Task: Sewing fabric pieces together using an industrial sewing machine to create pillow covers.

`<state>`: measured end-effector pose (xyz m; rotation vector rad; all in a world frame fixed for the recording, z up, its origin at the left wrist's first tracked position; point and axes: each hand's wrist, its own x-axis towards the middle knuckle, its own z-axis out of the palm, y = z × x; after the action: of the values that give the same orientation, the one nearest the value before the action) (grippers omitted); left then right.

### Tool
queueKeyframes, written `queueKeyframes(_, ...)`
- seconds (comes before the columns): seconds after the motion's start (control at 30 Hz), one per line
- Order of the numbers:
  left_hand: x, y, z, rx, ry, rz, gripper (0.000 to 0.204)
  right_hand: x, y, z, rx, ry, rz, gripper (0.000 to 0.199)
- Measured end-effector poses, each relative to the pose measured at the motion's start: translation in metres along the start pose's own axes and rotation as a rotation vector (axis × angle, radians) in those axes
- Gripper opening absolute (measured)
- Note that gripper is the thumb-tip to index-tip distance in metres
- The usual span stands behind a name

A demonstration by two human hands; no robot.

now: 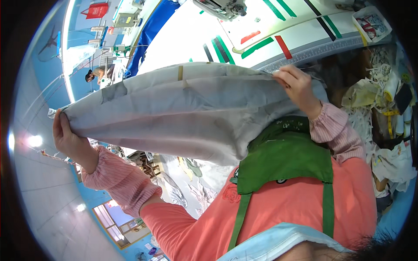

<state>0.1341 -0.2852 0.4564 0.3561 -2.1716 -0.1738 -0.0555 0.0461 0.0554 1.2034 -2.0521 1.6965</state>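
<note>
A long piece of light grey fabric (174, 111) is stretched out in front of me, with several folds running along it. At its far left end my left hand (67, 130) pinches the edge between thumb and fingers. My right hand (298, 89) is closed on the upper edge near the right end, close to the table's front. A tan strip (180, 73) and a darker grey patch (114, 92) show near the upper edge. Below my right hand the cloth hangs in loose folds against my green apron (285, 156).
Beyond the fabric lies a white worktable (196, 30) with green, red and black tape strips and a ruler (322, 54) along its edge. A sewing machine (224, 8) stands at the back. A white basket (371, 25) sits far right, above heaped scraps (374, 91). Another person (99, 74) works far left.
</note>
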Motion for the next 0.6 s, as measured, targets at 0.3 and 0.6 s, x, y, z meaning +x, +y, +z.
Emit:
queueKeyframes(0.3,-0.003,0.038,0.000,0.217,0.098,0.106,0.021,-0.033,0.000,-0.016,0.182,-0.042,0.046,0.023)
queueKeyframes(0.6,-0.004,0.058,-0.008,0.098,0.153,-0.044,0.016,-0.029,0.019,-0.017,0.069,-0.080,-0.007,0.021)
